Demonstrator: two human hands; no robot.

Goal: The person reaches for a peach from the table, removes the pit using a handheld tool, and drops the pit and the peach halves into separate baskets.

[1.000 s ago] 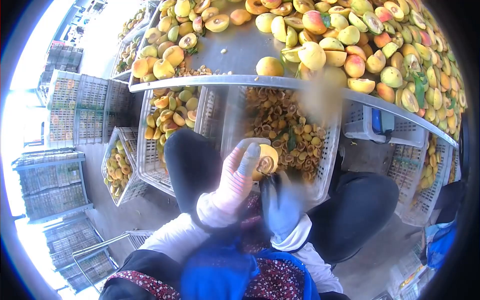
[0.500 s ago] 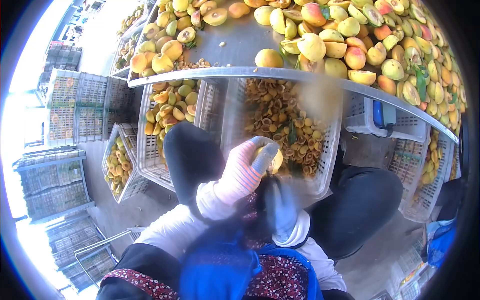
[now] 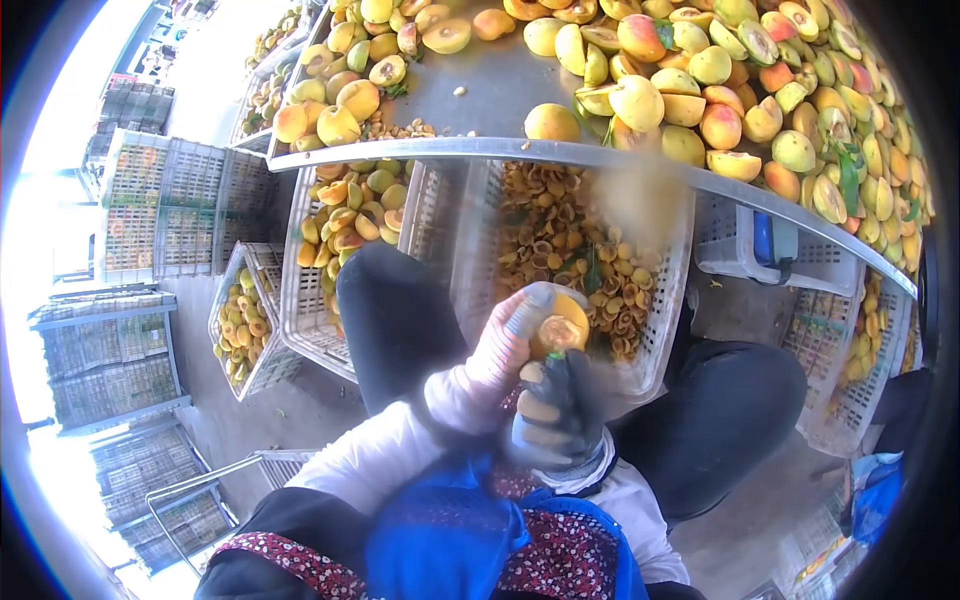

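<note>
My left hand (image 3: pixel 503 342), in a pale striped glove with grey fingertips, is closed around a yellow peach half (image 3: pixel 572 318). The cut face with its brownish pit hollow points up toward me. Just below, my right hand (image 3: pixel 548 420), in a dark grey glove, is curled into a fist around a small tool mostly hidden by the fingers. A bit of green (image 3: pixel 555 355) shows at its top, against the lower edge of the peach half. Beneath the hands stands a white crate (image 3: pixel 650 350) with many hollowed peach pieces (image 3: pixel 560 220) and some leaves.
A metal-edged table (image 3: pixel 450 148) heaped with whole and halved peaches (image 3: pixel 710 65) lies ahead. Another crate (image 3: pixel 310 330) of halves stands left of my knee, and a smaller crate (image 3: pixel 270 375) beyond it. Stacked crates (image 3: pixel 185 205) line the left; more stand right.
My right hand has come up to the fruit and turned, its fingers now clearly curled. The peach half has tilted so its cut face shows. The view has shifted slightly.
</note>
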